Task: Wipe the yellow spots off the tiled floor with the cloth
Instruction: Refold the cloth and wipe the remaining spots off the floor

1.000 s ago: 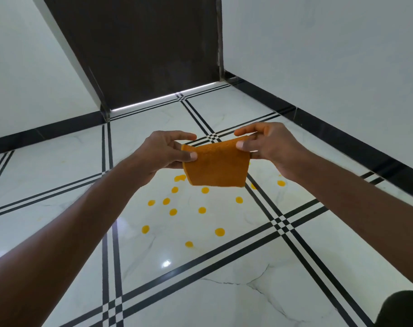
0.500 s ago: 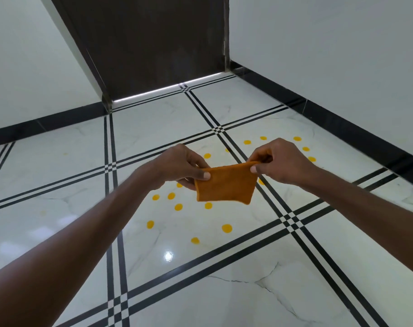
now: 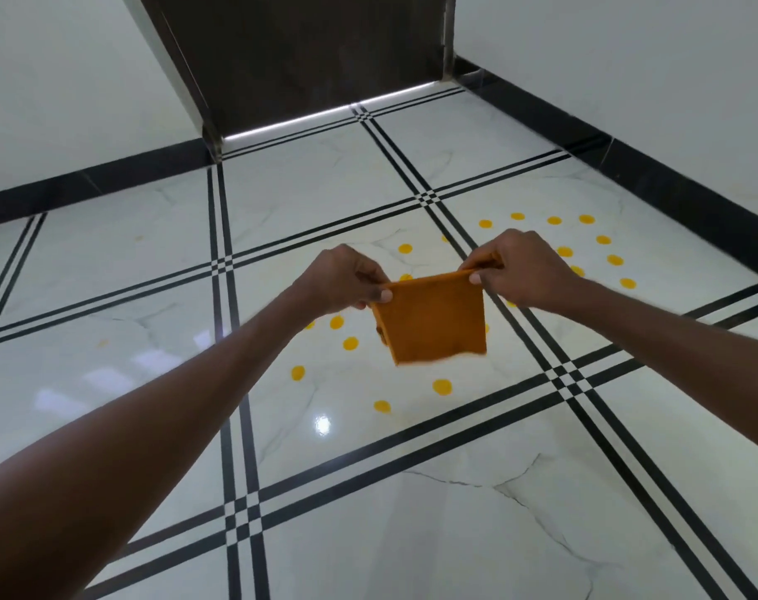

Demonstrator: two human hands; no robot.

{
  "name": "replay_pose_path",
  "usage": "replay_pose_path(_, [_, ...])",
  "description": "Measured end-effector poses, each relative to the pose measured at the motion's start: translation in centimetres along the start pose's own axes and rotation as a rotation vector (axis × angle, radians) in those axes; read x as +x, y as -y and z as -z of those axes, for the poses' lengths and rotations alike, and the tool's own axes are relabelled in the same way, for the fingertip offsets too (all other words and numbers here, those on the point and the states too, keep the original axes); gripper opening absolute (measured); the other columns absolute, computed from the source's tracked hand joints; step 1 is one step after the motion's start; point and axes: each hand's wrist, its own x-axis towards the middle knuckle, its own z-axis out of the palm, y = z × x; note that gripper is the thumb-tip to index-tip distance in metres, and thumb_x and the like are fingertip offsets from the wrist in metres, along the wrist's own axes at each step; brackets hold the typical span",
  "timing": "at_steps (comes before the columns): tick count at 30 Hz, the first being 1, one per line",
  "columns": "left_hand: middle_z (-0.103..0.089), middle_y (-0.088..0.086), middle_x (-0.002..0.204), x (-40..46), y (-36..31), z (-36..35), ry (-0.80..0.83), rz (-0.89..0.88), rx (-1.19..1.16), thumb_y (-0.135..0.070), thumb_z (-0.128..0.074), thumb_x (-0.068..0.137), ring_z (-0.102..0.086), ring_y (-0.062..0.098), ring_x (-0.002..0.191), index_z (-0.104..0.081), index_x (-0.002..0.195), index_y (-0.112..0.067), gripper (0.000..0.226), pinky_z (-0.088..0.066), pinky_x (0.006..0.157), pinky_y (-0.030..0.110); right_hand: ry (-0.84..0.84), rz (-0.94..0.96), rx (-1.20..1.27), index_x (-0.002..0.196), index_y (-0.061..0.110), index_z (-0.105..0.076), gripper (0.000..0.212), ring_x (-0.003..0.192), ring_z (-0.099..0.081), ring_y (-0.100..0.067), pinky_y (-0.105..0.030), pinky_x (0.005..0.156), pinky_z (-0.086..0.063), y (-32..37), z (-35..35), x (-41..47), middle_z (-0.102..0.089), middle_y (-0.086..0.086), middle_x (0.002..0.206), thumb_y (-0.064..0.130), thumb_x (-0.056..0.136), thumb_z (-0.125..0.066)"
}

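Head view, the only cam: both arms reach fwd over the tiled floor (image 3: 477, 534), white marble-look tiles w/ black double-line borders crossing in a grid. Left hand (image 3: 342, 277) pinches the upper left corner of the cloth (image 3: 433, 318), thumb on the near face, fingers curled behind. Right hand (image 3: 518, 266) pinches the upper right corner the same way, thumb tip visible at the top edge. Cloth is orange, looks folded, held taut along its top edge btw the two hands; the rest hangs free in the air above the floor, not touching it, bottom edge slightly blurred. Yellow spots (image 3: 442, 386) lie scattered on the floor below and beyond the cloth: a group on the tile under the hands, incl. ones left of and below the cloth, and a 2nd group on the next tile to the right, past the right hand, near the black skirting (image 3: 628, 153). Some spots are hidden behind the cloth and hands, so no count. A bright light reflection sits on the tile just below the near group. Dark door (image 3: 303, 49) stands at the far end btw white walls (image 3: 628, 58), w/ a bright strip of light along its bottom edge.
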Motion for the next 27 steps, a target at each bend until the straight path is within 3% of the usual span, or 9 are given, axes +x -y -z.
replay_pose_path(3, [-0.071,-0.003,0.072,0.7,0.8,-1.4,-0.075,-0.065,0.187,-0.02,-0.079,0.079,-0.064,0.009,0.065,-0.08,0.093,-0.019,0.015,-0.052,0.072,0.024,0.03,-0.055,-0.086,0.108,0.018,-0.081,0.021,0.057,-0.057,-0.002,-0.021,0.062,-0.042,-0.9,-1.3,1.2,-0.066,0.011,0.073,0.012,0.091,-0.071])
replay_pose_path(5, [-0.075,-0.001,0.087,0.7,2.3,-4.3,-0.064,-0.086,0.293,-0.023,-0.077,0.079,-0.068,0.014,0.08,-0.08,0.1,-0.022,0.021,-0.048,0.075,0.024,0.112,-0.125,-0.174,0.116,0.024,-0.079,0.028,0.081,-0.066,-0.015,-0.028,0.08,-0.051,-2.5,-3.7,0.5,-0.075,0.0,0.099,0.012,0.091,-0.07])
replay_pose_path(8, [-0.074,0.003,0.117,-0.8,5.5,-10.2,0.218,-0.085,0.429,-0.03,-0.067,0.086,-0.068,0.023,0.109,-0.075,0.117,-0.02,0.033,-0.047,0.093,0.028,0.402,-0.18,-0.383,0.121,0.026,-0.075,0.035,0.11,-0.067,-0.026,-0.036,0.098,-0.054,-5.2,-9.8,-3.0,-0.071,-0.004,0.124,0.012,0.092,-0.061])
replay_pose_path(11, [-0.065,0.003,0.132,-2.5,8.7,-13.5,0.473,-0.001,0.548,-0.036,-0.065,0.092,-0.058,0.022,0.124,-0.059,0.136,-0.018,0.048,-0.043,0.103,0.032,0.611,-0.22,-0.428,0.122,0.011,-0.066,0.029,0.101,-0.065,-0.023,-0.027,0.081,-0.048,-5.8,-15.5,-6.0,-0.065,-0.009,0.122,0.02,0.098,-0.052])
replay_pose_path(14, [-0.057,0.006,0.14,-2.2,11.5,-12.7,0.395,0.034,0.609,-0.04,-0.065,0.092,-0.051,0.024,0.13,-0.047,0.144,-0.017,0.061,-0.043,0.106,0.036,0.405,-0.109,-0.35,0.118,0.003,-0.065,0.041,0.089,-0.062,-0.014,-0.03,0.08,-0.043,-6.6,-19.4,-5.2,-0.067,-0.007,0.109,0.035,0.095,-0.052])
replay_pose_path(17, [-0.035,0.014,0.155,-2.0,14.0,-11.6,0.411,0.034,0.814,-0.051,-0.069,0.084,-0.038,0.031,0.14,-0.024,0.156,-0.013,0.093,-0.042,0.108,0.044,0.286,0.028,-0.517,0.158,0.014,-0.033,0.067,0.15,-0.032,-0.04,-0.056,0.12,-0.026,-7.9,-23.8,-2.8,-0.032,-0.019,0.164,0.046,0.101,-0.046])
replay_pose_path(19, [-0.012,0.016,0.165,-1.8,15.5,-11.7,0.486,0.014,0.943,-0.057,-0.072,0.08,-0.021,0.033,0.15,-0.008,0.16,-0.012,0.111,-0.036,0.114,0.048,0.265,0.025,-0.551,0.164,0.027,-0.012,0.073,0.156,-0.018,-0.041,-0.065,0.122,-0.018,-9.5,-26.0,-2.2,-0.014,-0.015,0.171,0.057,0.1,-0.029])
replay_pose_path(25, [0.009,0.021,0.166,-2.1,18.7,-12.8,0.5,-0.03,0.963,-0.06,-0.08,0.07,-0.007,0.036,0.153,0.007,0.159,-0.008,0.134,-0.03,0.118,0.048,-0.182,-0.532,-0.372,0.164,0.023,-0.014,0.072,0.154,-0.018,-0.043,-0.063,0.122,-0.012,-7.5,-29.3,-9.6,-0.019,-0.018,0.169,0.054,0.101,-0.028])
replay_pose_path(27, [0.015,0.02,0.165,-2.6,19.7,-13.2,0.476,-0.051,0.942,-0.062,-0.081,0.067,-0.001,0.037,0.154,0.012,0.158,-0.01,0.14,-0.024,0.12,0.049,-0.22,-0.534,-0.321,0.164,0.021,-0.013,0.074,0.155,-0.014,-0.044,-0.064,0.122,-0.009,-3.9,-31.4,-12.5,-0.015,-0.019,0.17,0.055,0.1,-0.03])
